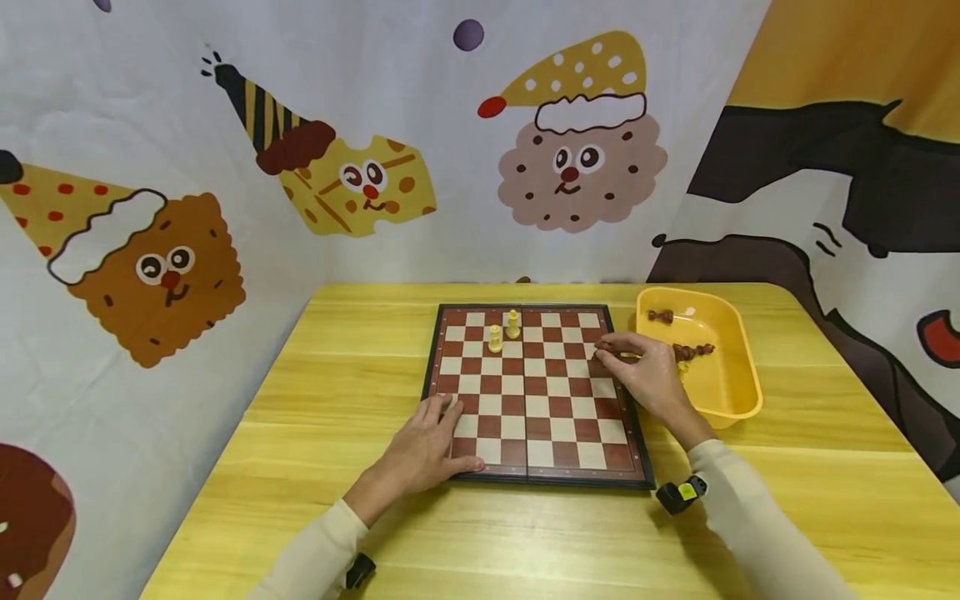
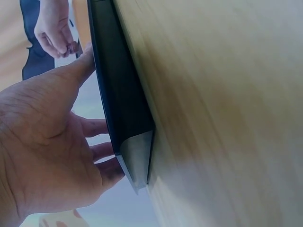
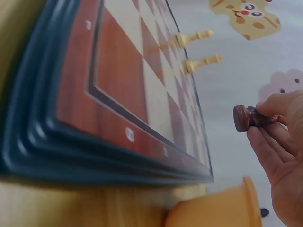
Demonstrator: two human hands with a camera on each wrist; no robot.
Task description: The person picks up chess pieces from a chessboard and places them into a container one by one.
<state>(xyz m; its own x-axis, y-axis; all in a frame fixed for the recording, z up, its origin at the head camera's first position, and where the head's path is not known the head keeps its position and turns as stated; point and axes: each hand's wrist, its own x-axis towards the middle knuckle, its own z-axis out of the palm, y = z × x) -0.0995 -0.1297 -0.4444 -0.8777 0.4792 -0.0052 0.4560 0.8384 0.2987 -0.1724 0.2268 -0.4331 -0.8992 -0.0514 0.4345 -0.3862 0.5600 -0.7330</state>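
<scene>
A chessboard of brown and cream squares lies on the table. My left hand rests at its front left corner, fingers spread over the left edge and thumb on the front edge. Between thumb and fingertips my right hand pinches a dark brown chess piece above the board's right side. The piece's round base shows in the right wrist view, while the fingers hide its top. Two cream chess pieces, one behind the other, stand upright near the board's far edge.
A yellow plastic bin stands right of the board, beside my right forearm. Inside lie a brown piece, more brown pieces and something yellow partly hidden by the hand. A cartoon-printed curtain hangs behind the wooden table.
</scene>
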